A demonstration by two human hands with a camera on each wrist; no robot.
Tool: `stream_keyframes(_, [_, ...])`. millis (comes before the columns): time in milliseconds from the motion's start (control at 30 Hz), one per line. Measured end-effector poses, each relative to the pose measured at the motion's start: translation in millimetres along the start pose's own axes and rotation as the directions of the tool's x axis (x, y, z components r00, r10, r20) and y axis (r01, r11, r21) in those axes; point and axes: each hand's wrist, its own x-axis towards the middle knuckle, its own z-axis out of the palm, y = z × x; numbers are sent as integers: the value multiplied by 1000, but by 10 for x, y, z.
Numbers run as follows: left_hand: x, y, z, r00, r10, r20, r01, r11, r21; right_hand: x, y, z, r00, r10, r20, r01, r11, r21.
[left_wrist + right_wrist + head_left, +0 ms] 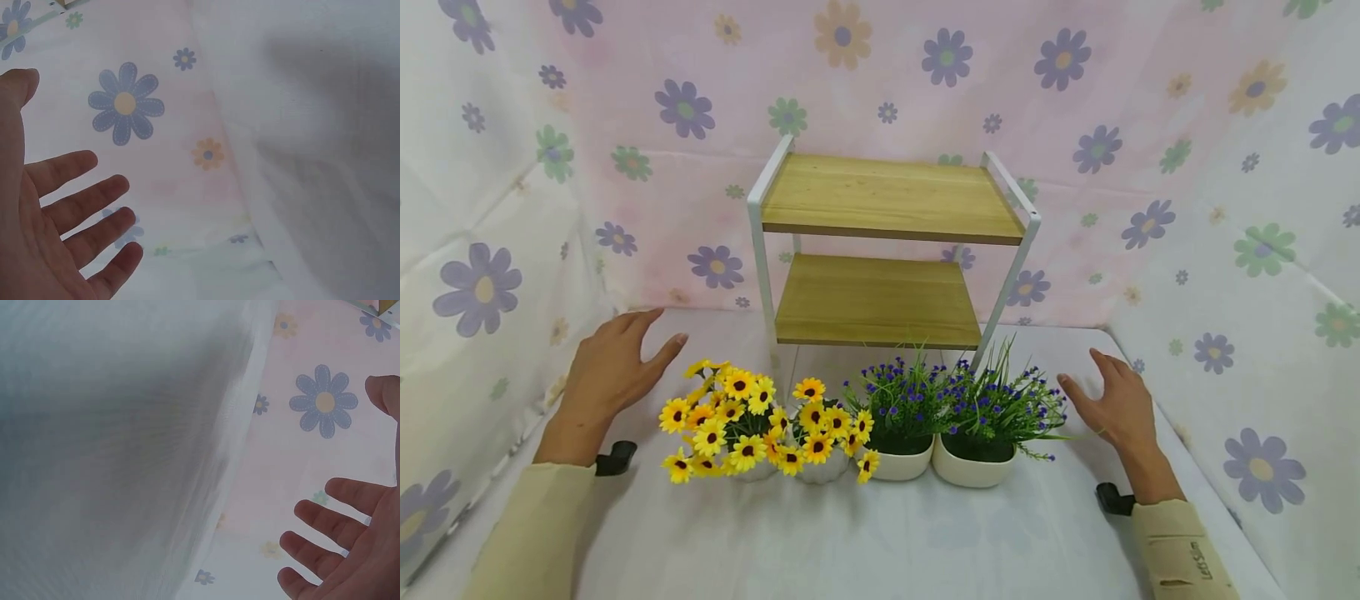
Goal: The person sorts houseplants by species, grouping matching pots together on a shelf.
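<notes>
On the table's left side my left hand (608,367) is held with fingers extended and nothing in it; the left wrist view shows the same spread fingers (87,203). Nearest to it are yellow artificial sunflowers (718,421) in a pot, with a second sunflower pot (823,468) beside them. Two cream pots (973,469) of purple-flowered grass (992,400) continue the row to the right. My right hand (1116,408) stays apart from the rightmost plant, its fingers loosely extended, also seen holding nothing in the right wrist view.
Behind the pots stands a two-tier shelf with wooden boards (887,196) and a white metal frame (762,275). A white cloth covers the table (887,550). Flower-printed curtains (880,83) enclose the back and both sides.
</notes>
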Motion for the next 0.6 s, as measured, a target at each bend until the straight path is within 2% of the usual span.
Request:
stream_keyframes(200, [6, 4, -66, 1000, -9, 29, 10, 999, -36, 5, -29, -17, 999, 18, 34, -18, 1000, 2])
stream_keyframes(300, [-1, 12, -85, 999, -6, 37, 9, 996, -87, 3, -73, -17, 999, 12, 46, -12, 1000, 8])
stream_keyframes(600, [-12, 136, -148, 999, 40, 23, -34, 973, -228, -4, -195, -21, 997, -59, 40, 58, 998, 15])
